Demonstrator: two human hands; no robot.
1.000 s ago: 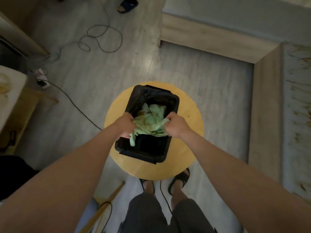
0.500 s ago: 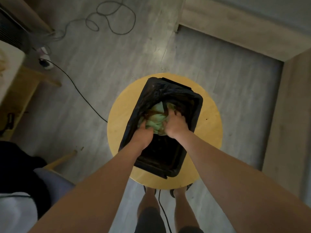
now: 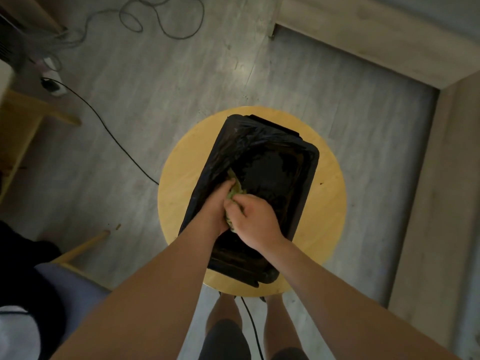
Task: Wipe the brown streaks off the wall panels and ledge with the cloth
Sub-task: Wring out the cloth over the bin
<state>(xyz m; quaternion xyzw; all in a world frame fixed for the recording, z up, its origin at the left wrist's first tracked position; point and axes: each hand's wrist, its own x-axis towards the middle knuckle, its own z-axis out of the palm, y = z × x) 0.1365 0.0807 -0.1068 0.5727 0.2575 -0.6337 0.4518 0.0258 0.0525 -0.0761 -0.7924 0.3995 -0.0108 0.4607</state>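
Gripping a crumpled pale-green cloth (image 3: 234,191) between them, both hands are sunk into a black rectangular plastic bin (image 3: 307,175) lined with a glossy black plastic bag (image 3: 233,141). The left hand (image 3: 217,207) has its fingers curled round the far side of the bundle, with a scrap of the fabric showing just past its fingertips. The right hand (image 3: 255,219) is closed over the near side, knuckles up, touching the left hand, so that most of the cloth is hidden between the two. The bin stands on a round yellow wooden stool top (image 3: 331,209), which shows on every side of the hands. Left of the left hand, a thin black cable (image 3: 114,140) runs across the grey wood-plank floor (image 3: 161,81) and passes under the stool's edge; farther beyond it a loose grey coil of cord (image 3: 166,24) lies on the planks. Beyond and to the right of the right hand, well apart from it, a pale wooden ledge (image 3: 446,193) borders the floor. Beneath the forearms, the person's bare legs (image 3: 224,318) stand just behind the stool.
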